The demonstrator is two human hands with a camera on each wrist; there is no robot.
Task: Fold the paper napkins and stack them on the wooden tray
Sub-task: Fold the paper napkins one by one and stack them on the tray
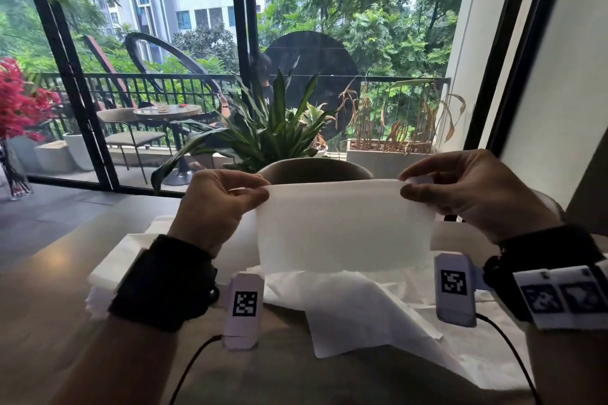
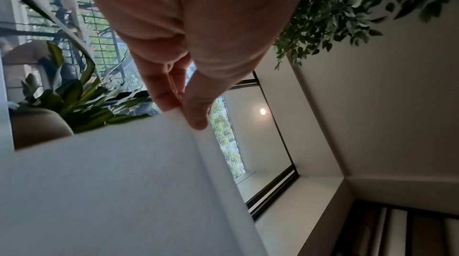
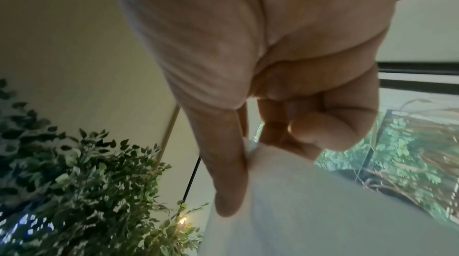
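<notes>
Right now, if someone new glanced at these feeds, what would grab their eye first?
The white napkin held up in mid-air at centre, the left hand and right hand each pinching a top corner. Below it, loose napkins lie spread over the table. Behind, a leafy potted plant stands before the balcony window.

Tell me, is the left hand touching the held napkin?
Touching: the left wrist view shows the left hand pinching the held napkin corner.

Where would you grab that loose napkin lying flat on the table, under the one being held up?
Pinch the loose napkin at its near corner, coming from the person's side: that corner juts over bare table, so fingers can slip under. Both hands are busy now.
</notes>
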